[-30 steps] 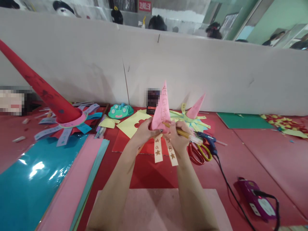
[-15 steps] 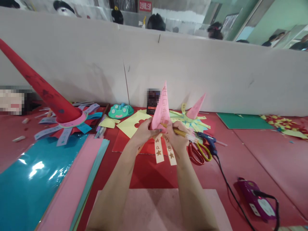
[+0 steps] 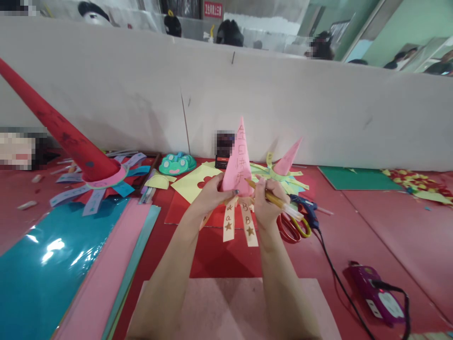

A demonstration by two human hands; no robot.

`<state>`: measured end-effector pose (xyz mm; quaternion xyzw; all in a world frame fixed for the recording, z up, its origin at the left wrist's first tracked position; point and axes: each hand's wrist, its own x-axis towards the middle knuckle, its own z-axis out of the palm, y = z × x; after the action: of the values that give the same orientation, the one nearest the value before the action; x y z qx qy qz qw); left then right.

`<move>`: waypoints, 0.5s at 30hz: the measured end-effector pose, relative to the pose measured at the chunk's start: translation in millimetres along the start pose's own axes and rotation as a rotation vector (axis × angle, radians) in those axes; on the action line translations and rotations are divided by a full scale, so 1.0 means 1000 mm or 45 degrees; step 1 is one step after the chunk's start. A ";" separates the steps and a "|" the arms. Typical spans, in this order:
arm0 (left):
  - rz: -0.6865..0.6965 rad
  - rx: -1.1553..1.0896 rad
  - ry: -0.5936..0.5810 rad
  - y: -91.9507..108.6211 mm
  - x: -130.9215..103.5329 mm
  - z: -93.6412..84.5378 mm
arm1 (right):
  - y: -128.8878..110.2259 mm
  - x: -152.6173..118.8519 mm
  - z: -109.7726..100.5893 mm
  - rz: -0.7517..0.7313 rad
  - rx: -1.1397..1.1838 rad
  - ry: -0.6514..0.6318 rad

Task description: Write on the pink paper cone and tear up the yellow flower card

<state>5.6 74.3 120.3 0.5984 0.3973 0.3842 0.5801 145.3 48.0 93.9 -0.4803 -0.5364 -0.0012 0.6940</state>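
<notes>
A pink paper cone [image 3: 239, 165] with dark writing down its front stands upright in the middle. My left hand [image 3: 212, 192] grips its lower left side, thumb across the base. Cream paper strips [image 3: 249, 226] marked with letters and stars hang below the cone. My right hand [image 3: 269, 200] is closed around a gold-brown pen [image 3: 276, 199], whose tip is at the cone's lower right edge; I cannot tell whether it touches. Right of that hand lie red and yellow scissors [image 3: 290, 227] and a blue glue gun [image 3: 308, 208].
A tall red cone [image 3: 81, 153] leans at the left above a blue glossy sheet [image 3: 60, 255]. Behind are a green frog cutout [image 3: 177, 163], a phone [image 3: 222, 153] and a smaller pink cone [image 3: 287, 159]. A purple device [image 3: 377, 293] with a black cable lies at the right.
The cone has turned slightly, so its writing faces me more squarely, and its strips have shifted. My right hand and the pen have moved a little to the right.
</notes>
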 end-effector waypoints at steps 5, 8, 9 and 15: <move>0.003 0.032 -0.015 -0.001 -0.001 -0.001 | -0.005 0.001 0.003 -0.088 0.014 0.087; 0.007 0.023 -0.020 -0.003 -0.001 -0.002 | -0.006 0.001 0.004 -0.080 0.025 0.075; 0.008 0.024 -0.016 -0.004 0.000 -0.002 | -0.006 0.001 0.004 -0.078 0.025 0.068; -0.007 0.017 -0.043 -0.004 0.000 -0.002 | -0.004 0.001 0.004 -0.091 -0.012 0.050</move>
<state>4.1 75.5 116.3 0.6077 0.3917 0.3698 0.5835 140.8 48.7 97.7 -0.4641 -0.5393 -0.0380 0.7016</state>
